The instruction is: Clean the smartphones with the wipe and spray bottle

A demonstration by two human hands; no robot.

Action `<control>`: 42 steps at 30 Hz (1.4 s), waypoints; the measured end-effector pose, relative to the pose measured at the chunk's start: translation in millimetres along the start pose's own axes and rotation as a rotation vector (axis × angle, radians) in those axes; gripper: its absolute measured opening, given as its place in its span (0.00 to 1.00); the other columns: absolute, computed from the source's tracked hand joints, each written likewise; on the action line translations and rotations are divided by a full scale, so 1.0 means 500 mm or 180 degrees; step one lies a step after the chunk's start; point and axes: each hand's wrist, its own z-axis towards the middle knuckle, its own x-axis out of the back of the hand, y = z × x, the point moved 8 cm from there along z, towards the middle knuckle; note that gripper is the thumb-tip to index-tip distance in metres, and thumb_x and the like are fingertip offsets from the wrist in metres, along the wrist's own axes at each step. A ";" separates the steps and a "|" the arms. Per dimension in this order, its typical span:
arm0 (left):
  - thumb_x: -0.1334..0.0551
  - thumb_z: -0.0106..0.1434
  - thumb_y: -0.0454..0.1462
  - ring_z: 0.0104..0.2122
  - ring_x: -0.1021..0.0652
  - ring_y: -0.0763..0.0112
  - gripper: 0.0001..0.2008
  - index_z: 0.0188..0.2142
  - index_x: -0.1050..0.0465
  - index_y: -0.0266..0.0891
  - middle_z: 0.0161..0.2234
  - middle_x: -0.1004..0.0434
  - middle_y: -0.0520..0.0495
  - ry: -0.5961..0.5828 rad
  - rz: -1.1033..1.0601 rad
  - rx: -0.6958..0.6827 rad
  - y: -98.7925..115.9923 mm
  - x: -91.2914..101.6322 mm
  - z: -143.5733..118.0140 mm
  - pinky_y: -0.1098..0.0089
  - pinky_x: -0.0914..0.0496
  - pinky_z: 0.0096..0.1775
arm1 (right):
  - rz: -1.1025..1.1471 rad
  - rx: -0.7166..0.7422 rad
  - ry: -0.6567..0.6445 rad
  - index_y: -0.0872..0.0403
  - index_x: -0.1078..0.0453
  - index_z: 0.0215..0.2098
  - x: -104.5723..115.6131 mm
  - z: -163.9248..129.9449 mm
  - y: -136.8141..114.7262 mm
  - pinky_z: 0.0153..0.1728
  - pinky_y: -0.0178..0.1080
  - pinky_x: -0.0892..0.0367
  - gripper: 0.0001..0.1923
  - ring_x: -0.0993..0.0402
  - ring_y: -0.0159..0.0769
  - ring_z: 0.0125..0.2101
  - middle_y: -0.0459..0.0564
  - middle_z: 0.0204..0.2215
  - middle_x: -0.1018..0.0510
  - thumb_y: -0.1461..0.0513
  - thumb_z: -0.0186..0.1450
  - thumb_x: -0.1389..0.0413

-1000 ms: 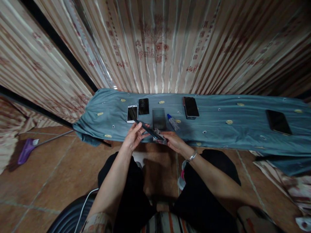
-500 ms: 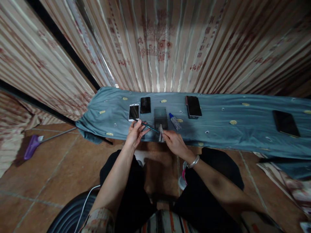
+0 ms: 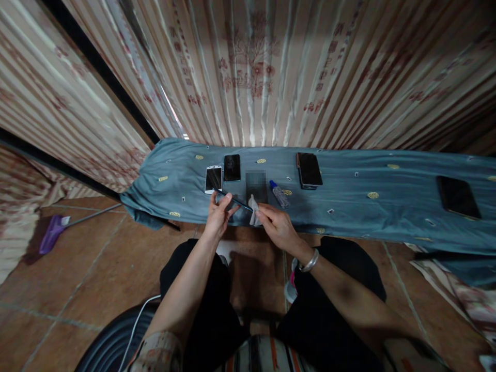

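My left hand (image 3: 219, 214) grips a thin dark phone (image 3: 238, 201), seen edge-on and tilted above the front edge of the cloth-covered table (image 3: 349, 206). At the phone's right end, my right hand (image 3: 277, 223) pinches a light grey cloth (image 3: 253, 211) against it. Just beyond my left hand lies a white phone (image 3: 213, 179) with a dark screen, and a black phone (image 3: 232, 168) rests beside it. Behind the grey cloth is a dark flat item (image 3: 256, 191), partly blurred out. A clear spray bottle with a blue cap (image 3: 279, 195) lies near my right hand.
A small stack of phones (image 3: 310, 170) lies to the right of the bottle. Farther right is another dark device (image 3: 458, 197). Patterned curtains (image 3: 251, 77) hang behind the table. On the tiled floor at left sits a purple broom (image 3: 52, 233).
The grey cloth has shifted slightly left along the phone's end and now spreads wider. My left thumb has moved a little to the right on the phone.
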 end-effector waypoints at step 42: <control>0.32 0.56 0.47 0.43 0.19 0.59 0.17 0.36 0.27 0.35 0.35 0.18 0.42 -0.0731 0.0110 0.0485 -0.011 -0.019 -0.003 0.62 0.25 0.42 | 0.1063 -0.0127 -0.0329 0.48 0.24 0.50 -0.021 0.037 -0.018 0.57 0.47 0.36 0.16 0.28 0.43 0.54 0.49 0.52 0.22 0.59 0.67 0.47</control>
